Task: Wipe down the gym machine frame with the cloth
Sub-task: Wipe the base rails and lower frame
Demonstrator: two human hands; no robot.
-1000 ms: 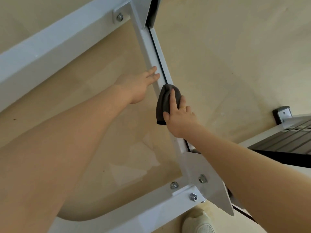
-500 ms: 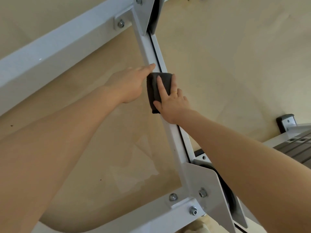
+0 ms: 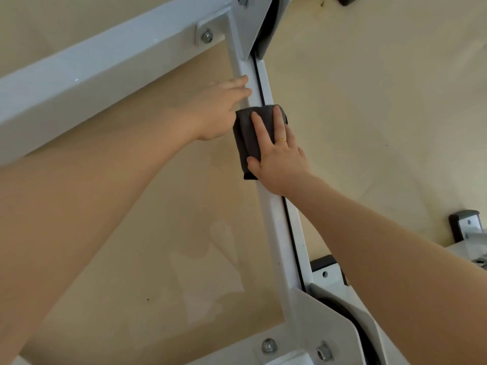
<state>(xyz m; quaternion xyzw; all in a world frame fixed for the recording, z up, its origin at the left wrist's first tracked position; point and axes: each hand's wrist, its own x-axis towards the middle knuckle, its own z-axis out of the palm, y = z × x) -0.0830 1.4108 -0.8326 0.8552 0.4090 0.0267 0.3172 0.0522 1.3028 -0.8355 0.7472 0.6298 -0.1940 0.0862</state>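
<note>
A white steel frame bar [image 3: 276, 233] runs from the top middle down to the lower right, with a black belt along its right side. A folded dark grey cloth [image 3: 246, 138] lies over the bar in the upper middle. My right hand [image 3: 279, 156] presses the cloth flat against the bar, fingers straight on top and thumb at the cloth's lower edge. My left hand [image 3: 216, 111] rests on the bar's left side just above the cloth, its fingers extended against the metal.
A wide white crossbeam [image 3: 87, 75] slants across the upper left and bolts to the bar at a bracket [image 3: 207, 35]. A second bolted plate [image 3: 324, 325] joins the bar at the bottom. Beige floor lies beneath. Another white machine part [image 3: 471, 233] shows at the right edge.
My right hand has slid the cloth up along the bar, and the cloth now lies flatter across it. My left hand stays on the bar above the cloth.
</note>
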